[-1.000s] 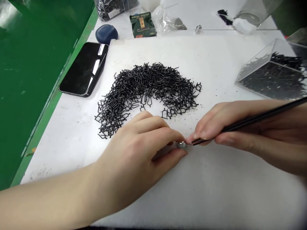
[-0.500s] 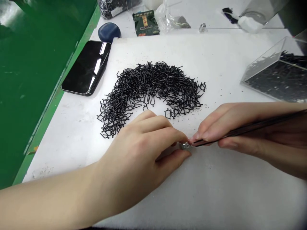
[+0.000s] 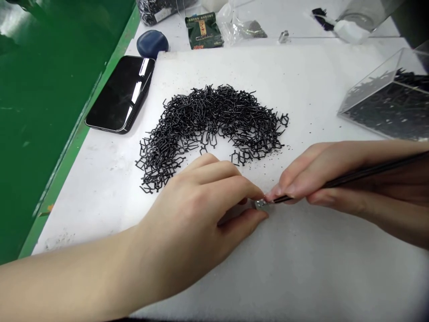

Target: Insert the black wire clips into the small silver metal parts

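Reading the dial around the small silvery metal piece [image 3: 260, 204], with 12 toward the far edge, the left hand [image 3: 197, 210] comes in from 9 o'clock. Its index finger and thumb pinch the piece low over the white work board [image 3: 318, 89]; how the other fingertips sit beneath is hidden. The right hand [image 3: 335, 163], at 3 o'clock, grasps slim black tweezers [image 3: 372, 171] between thumb and fingers, their tips aimed at the piece. Its leading fingertip is right by the left index fingertip; whether the tweezer tips grip anything is too small to tell.

At 11 o'clock, just beyond the left knuckles, small forked black pieces [image 3: 214, 109] lie heaped in an arch that opens toward the person. A smartphone [image 3: 120, 94] lies face up at 10 o'clock, near a rounded dark blue object [image 3: 152, 44]. Farther off at 11 is a dark green packet [image 3: 204, 33], beside a clear plastic bag [image 3: 231, 27]. A shiny metal block [image 3: 283, 36] sits at 12. At 2 o'clock, a clear box [image 3: 385, 105] contains more black pieces.
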Tool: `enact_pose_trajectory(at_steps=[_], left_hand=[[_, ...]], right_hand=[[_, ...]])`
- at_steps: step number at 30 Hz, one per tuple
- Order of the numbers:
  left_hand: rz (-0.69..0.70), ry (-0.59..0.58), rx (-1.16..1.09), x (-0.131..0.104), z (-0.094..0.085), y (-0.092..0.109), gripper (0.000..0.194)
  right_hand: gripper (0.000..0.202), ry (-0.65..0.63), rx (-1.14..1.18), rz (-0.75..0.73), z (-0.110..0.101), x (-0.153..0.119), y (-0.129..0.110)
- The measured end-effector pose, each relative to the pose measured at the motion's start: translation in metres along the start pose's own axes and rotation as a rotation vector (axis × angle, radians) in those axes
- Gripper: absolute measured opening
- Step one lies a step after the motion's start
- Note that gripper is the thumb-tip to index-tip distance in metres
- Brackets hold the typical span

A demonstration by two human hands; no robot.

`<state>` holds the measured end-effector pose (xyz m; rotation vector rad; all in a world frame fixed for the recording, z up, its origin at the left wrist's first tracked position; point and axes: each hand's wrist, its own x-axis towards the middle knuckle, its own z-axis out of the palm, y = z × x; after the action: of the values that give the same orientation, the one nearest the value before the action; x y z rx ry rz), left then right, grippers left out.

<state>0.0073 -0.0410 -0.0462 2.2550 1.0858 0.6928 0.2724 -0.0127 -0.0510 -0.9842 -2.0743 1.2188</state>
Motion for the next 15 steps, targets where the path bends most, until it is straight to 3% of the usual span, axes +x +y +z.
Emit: enact_pose_trajectory(at_steps=[15], left_hand=[[0.003,0.015,-0.034,0.0001,0.0024,-0.0024,0.004]], right_hand=[[0.028,-0.059,0.138,-0.008,0.0016,-0.0020,0.0075]])
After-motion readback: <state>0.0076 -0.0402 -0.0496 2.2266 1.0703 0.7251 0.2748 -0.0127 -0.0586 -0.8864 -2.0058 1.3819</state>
